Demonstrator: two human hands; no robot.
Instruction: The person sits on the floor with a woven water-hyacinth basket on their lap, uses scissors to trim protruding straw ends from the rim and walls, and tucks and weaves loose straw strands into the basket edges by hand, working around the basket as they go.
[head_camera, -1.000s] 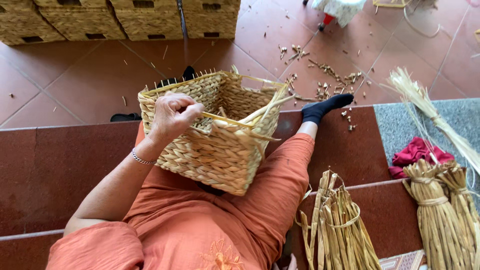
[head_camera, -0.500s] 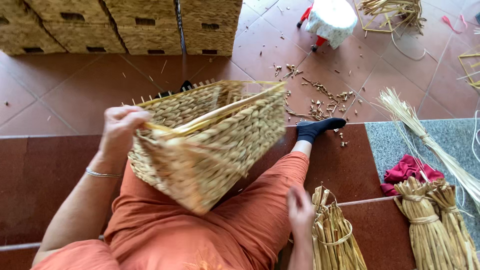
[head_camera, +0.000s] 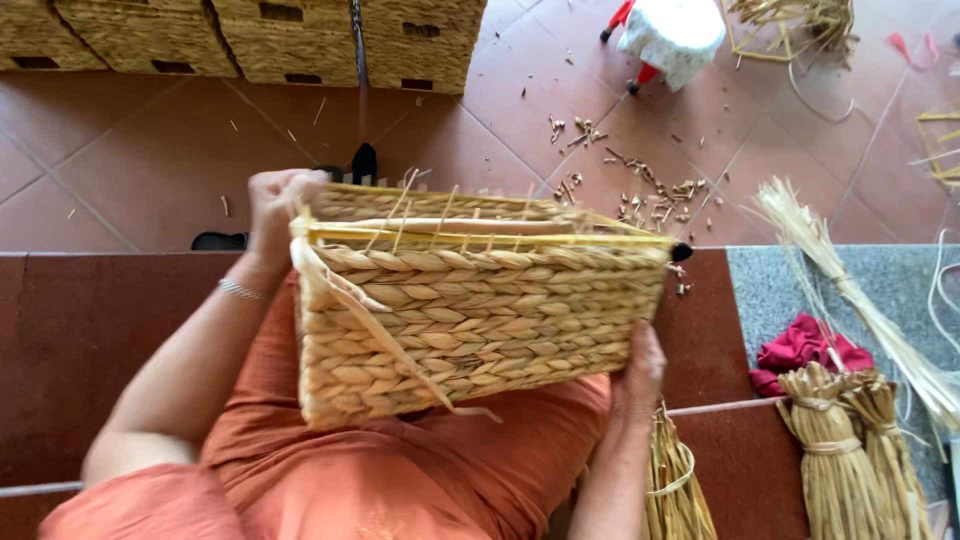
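Observation:
A rectangular woven straw basket rests on my lap, its long braided side turned toward me and thin yellow frame rods along its rim. My left hand grips the basket's upper left corner. My right hand holds its lower right corner from below. A loose braided strand hangs down from the left corner across the front. I am sitting in orange clothes on a red step.
Finished woven baskets stand in a row at the back. Straw bundles and a red cloth lie at my right. Cut straw bits litter the tiled floor. A small white stool stands beyond.
The basket has been turned so its long side faces me. My right hand came up from my lap and took hold of the basket's lower right corner.

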